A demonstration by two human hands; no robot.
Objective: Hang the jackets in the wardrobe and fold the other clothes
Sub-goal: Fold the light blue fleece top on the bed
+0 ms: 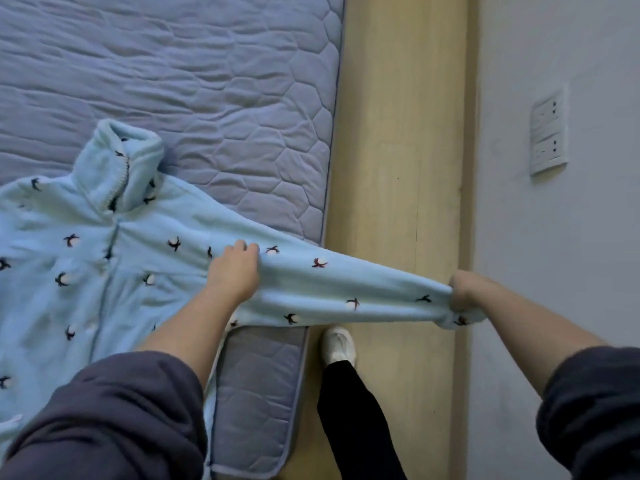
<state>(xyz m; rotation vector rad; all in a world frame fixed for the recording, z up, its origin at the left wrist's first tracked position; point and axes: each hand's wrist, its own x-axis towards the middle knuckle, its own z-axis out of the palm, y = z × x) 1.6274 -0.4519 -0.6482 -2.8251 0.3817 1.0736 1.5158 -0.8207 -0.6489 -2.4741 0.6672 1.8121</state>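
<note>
A light blue fleece jacket [114, 258] with small dark bird motifs lies front up on the mattress [214, 84], its collar pointing away from me and its zip partly open at the neck. One sleeve [349, 285] is stretched out to the right, past the mattress edge. My left hand [235, 271] presses on the jacket where that sleeve meets the shoulder, fingers curled into the fabric. My right hand [462, 289] grips the cuff of the sleeve and holds it taut in the air above the floor.
The grey-blue quilted mattress ends at a corner near my left forearm. A strip of wooden floor [391, 168] runs between it and a white wall [561, 271] with a socket plate [549, 133]. My foot in a white shoe [337, 344] stands on the floor.
</note>
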